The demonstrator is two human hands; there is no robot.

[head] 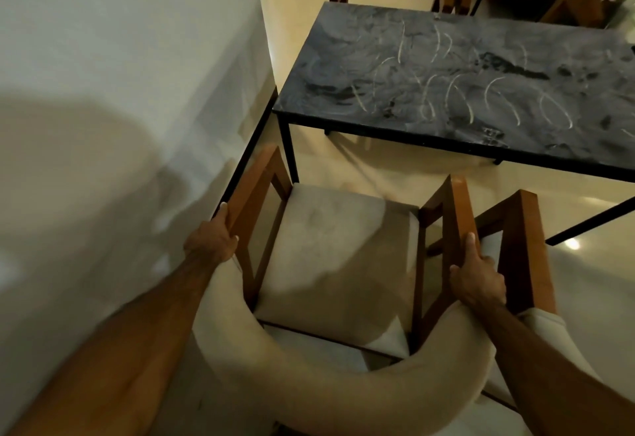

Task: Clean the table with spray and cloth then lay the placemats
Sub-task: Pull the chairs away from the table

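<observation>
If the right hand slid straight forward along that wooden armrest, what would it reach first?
The right hand grips the chair's armrest. Past its front end comes open floor, then probably the dark table edge; depth is unclear.

Two bare forearms are seen reaching in from the lower edge of the head view, and no sleeve, watch, ring or glove is worn on either. The left hand (213,238) is shown with short, pale fingernails on the thumb and one fingertip. On the right hand (479,279) the knuckles and a pale thumbnail are visible.
</observation>
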